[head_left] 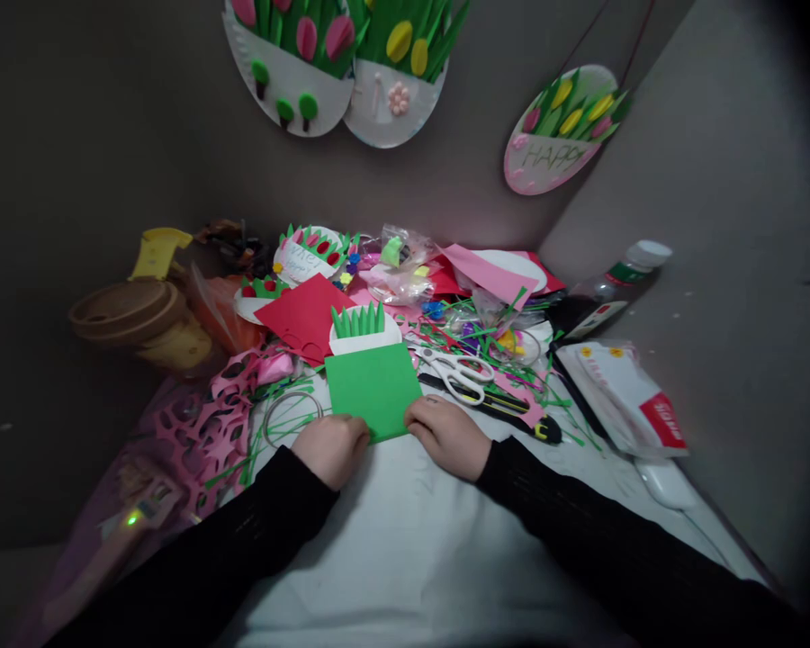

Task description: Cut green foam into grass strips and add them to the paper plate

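A green foam sheet (373, 387) lies on the white table cover (405, 531) in front of me. My left hand (332, 447) pinches its near left corner with curled fingers. At the near right corner, my right hand (449, 435) grips the edge, fingers closed too. Just behind the sheet sits a white paper-plate piece with green grass strips (361, 326). White-handled scissors (460, 371) and a black and yellow utility knife (513, 412) lie to the right of the sheet.
A red sheet (301, 315), pink cut-out scraps (199, 432), green trimmings and plastic bags crowd the back of the table. A bottle (611, 288) and a white packet (625, 391) lie at right. Clay pots (125, 310) stand at left. Tulip plates (287, 63) hang on the wall.
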`<state>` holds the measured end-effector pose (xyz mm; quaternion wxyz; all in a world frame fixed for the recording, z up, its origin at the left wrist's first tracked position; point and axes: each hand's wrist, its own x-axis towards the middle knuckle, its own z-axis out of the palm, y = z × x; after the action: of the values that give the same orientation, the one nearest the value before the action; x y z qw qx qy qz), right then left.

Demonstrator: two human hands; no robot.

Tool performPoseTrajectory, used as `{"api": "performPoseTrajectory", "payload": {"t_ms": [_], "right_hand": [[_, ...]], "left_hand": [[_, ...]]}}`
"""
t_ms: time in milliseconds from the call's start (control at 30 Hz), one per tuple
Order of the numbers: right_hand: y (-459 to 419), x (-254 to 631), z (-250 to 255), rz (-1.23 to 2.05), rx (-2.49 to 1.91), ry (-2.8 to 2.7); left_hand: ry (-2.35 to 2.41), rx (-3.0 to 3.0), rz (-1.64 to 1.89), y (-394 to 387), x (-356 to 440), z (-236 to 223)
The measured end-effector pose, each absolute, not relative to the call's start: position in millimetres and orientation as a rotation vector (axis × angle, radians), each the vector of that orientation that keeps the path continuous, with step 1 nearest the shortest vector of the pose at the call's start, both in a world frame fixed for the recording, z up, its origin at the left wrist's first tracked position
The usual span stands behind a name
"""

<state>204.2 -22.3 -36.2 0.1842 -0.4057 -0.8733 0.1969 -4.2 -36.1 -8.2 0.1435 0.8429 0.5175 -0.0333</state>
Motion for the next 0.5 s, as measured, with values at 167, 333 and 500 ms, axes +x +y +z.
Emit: {"api": "performPoseTrajectory", "payload": {"t_ms": [167,333,500], "right_hand": [[-20.6,204.3,-37.5,0.544,-1.147,-2.449],[-19.2,205.8,-38.4,0.525,-1.114,-2.457],[-17.1,207.8,-43.1,0.498,-0.969,-2.507]], "left_hand": [[1.446,2.396,-0.124,-29.9,-7.8,-1.5],[1.389,2.392,-0.092,-24.9,-11.9,0.4],[1.191,2.545,-0.043,-24.3,-15.8,-11.0]]}}
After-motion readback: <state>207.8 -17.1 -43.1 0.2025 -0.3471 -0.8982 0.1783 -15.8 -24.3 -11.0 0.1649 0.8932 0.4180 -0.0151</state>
